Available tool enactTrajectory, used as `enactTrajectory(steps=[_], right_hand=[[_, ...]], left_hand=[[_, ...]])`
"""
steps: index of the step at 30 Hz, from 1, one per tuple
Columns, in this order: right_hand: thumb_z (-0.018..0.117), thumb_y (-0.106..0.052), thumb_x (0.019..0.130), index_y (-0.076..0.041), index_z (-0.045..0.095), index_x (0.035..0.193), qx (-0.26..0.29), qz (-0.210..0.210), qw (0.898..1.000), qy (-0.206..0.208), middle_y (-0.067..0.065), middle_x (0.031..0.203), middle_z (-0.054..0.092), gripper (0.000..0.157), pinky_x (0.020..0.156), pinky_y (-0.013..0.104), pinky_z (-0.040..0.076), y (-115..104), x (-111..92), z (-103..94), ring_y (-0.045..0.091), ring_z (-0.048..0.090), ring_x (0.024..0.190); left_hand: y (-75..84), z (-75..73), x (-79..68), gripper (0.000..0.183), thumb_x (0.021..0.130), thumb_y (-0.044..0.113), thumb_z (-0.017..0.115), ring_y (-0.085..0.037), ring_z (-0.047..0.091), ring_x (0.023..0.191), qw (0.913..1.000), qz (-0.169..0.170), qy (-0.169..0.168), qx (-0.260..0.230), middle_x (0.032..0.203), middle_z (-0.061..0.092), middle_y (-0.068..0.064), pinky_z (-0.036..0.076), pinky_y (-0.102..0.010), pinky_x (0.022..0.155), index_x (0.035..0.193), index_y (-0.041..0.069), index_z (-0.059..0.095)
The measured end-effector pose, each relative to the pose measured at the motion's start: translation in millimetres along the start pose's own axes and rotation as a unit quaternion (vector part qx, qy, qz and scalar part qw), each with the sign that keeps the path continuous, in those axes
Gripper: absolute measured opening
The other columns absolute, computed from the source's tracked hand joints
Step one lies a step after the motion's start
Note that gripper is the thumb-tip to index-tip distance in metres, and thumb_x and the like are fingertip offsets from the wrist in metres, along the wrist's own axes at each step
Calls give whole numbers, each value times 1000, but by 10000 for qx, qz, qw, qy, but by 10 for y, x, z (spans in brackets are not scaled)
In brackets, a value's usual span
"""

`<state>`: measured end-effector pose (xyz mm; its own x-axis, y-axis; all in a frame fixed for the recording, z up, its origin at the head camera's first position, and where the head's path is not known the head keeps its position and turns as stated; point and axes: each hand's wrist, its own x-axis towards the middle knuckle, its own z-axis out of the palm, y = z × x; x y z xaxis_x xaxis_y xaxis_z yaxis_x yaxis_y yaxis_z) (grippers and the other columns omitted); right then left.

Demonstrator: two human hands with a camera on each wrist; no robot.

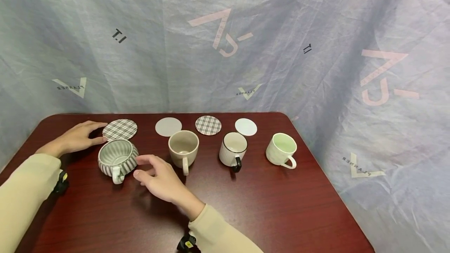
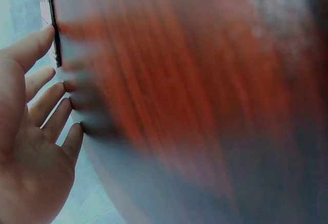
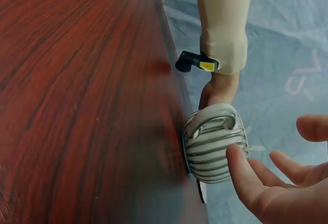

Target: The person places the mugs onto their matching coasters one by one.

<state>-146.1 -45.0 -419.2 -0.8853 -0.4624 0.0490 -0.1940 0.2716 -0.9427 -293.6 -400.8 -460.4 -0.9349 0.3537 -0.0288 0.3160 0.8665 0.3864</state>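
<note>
My left hand (image 1: 80, 136) rests low over the table, its index finger and thumb at the left edge of a round plaid coaster (image 1: 120, 130). In the left wrist view the fingers (image 2: 47, 107) are spread and lightly bent, with the thumb right at the coaster's rim (image 2: 52, 16). A grey-and-white striped cup (image 1: 131, 164) stands just in front of that coaster, its handle facing me. To its right is my right hand (image 1: 159, 179), fingers loosely bent and nothing in its grasp. The right wrist view has a fingertip overlapping the striped cup (image 3: 212, 157).
A beige mug (image 1: 183, 153), a white mug with a black handle (image 1: 230, 154) and a pale green mug (image 1: 277, 153) stand in a row to the right. Behind them lie a grey coaster (image 1: 168, 127), another plaid coaster (image 1: 208, 125) and a white coaster (image 1: 246, 127). A curtain (image 1: 168, 42) hangs beyond.
</note>
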Motion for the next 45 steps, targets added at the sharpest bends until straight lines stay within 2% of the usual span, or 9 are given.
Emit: enactTrajectory(steps=[4,11,15,19,22,27,38,45], right_hand=[[68,-20,104,-15,67,137,119,134,9998,52,-6,132,69,34,73,17,56,23,2,34,4,74,81],[69,-21,102,-16,68,135,199,288,9994,45,-7,129,69,33,70,18,56,53,17,92,3,72,77],[69,-18,102,-12,68,134,418,315,9986,11,-3,126,72,33,69,19,58,55,43,164,8,75,79],[69,-17,102,-11,68,133,566,357,9977,-71,-5,121,74,32,68,21,59,49,73,254,6,74,78],[70,-20,102,-14,70,130,515,468,9975,-113,-7,106,77,29,65,21,59,38,84,311,2,71,71],[70,-22,101,-16,72,124,508,640,9966,-114,-4,84,77,24,62,21,58,29,95,364,-1,67,63],[70,-28,99,-20,73,115,492,943,9943,-65,-3,79,78,18,56,23,56,65,145,443,1,69,63],[69,-26,101,-18,72,118,571,1048,9927,-195,3,82,80,19,54,26,55,89,175,481,4,72,67]], left_hand=[[-1,6,-3,72,103,32,71,-61,36,138,10000,14,-22,-38,150,40,-41,31,-76,107,153,-12,44],[12,22,-3,72,104,35,69,-61,32,138,9999,-50,-64,-152,152,36,-40,28,-77,107,155,-9,43],[1,19,-17,73,105,36,68,-62,30,138,9995,-124,-111,-269,152,34,-40,28,-78,106,156,-9,40],[-10,17,-27,73,105,34,68,-64,28,137,9991,-159,-137,-356,151,32,-41,27,-79,105,156,-10,39],[-20,20,-35,73,106,34,67,-65,25,137,9987,-243,-203,-407,152,29,-42,26,-79,105,156,-10,37],[-12,21,-26,73,106,32,67,-65,24,137,9981,-279,-240,-493,152,28,-42,26,-79,104,156,-11,36],[18,5,-14,74,105,33,67,-64,25,137,9983,-261,-209,-484,151,30,-41,25,-78,105,156,-10,36],[44,-3,-12,74,105,34,67,-64,25,137,9978,-276,-236,-546,151,30,-41,25,-78,105,156,-10,36]])
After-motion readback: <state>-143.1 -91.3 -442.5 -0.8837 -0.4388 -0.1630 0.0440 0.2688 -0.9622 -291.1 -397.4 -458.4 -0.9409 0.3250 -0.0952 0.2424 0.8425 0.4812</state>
